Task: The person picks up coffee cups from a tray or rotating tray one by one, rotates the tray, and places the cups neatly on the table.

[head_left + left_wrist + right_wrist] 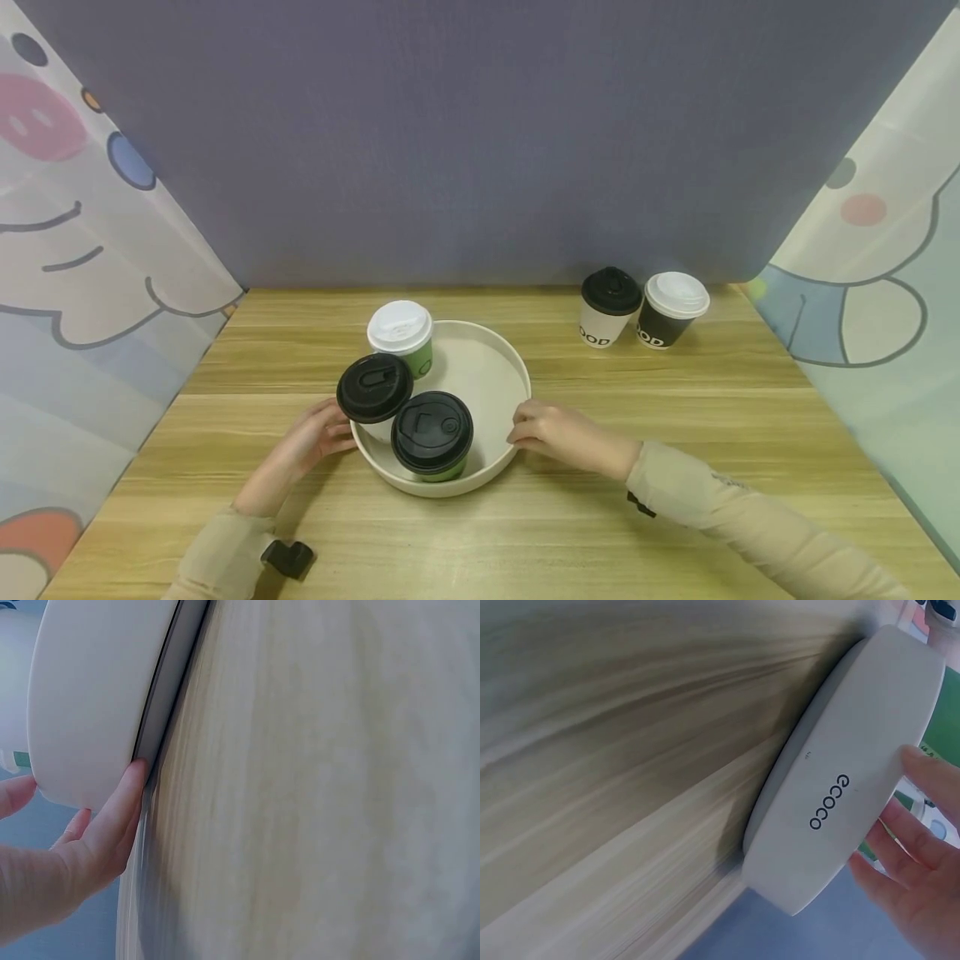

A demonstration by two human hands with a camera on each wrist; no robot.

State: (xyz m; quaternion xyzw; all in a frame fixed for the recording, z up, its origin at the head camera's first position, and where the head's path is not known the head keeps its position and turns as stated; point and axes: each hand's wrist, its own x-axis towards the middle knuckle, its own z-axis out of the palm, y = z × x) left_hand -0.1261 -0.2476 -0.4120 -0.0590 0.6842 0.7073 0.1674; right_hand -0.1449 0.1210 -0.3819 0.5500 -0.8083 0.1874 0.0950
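Observation:
A round cream tray (487, 367) sits on the wooden table and carries three lidded paper cups: a green cup with a white lid (401, 327), a white cup with a black lid (375, 388) and a green cup with a black lid (432, 432). My left hand (318, 433) holds the tray's left side; in the left wrist view its fingertips (135, 772) reach the wall's lower edge, with the thumb near the rim. On the opposite side, my right hand (558, 433) grips the rim. The right wrist view shows that hand's fingers (900, 855) at the rim, beside the printed word "ecoco".
Two more lidded cups stand at the back right of the table: a white cup with a black lid (611, 304) and a black cup with a white lid (672, 308). A grey panel (480, 150) rises behind the table, with cartoon-printed sheets (97, 275) at both sides.

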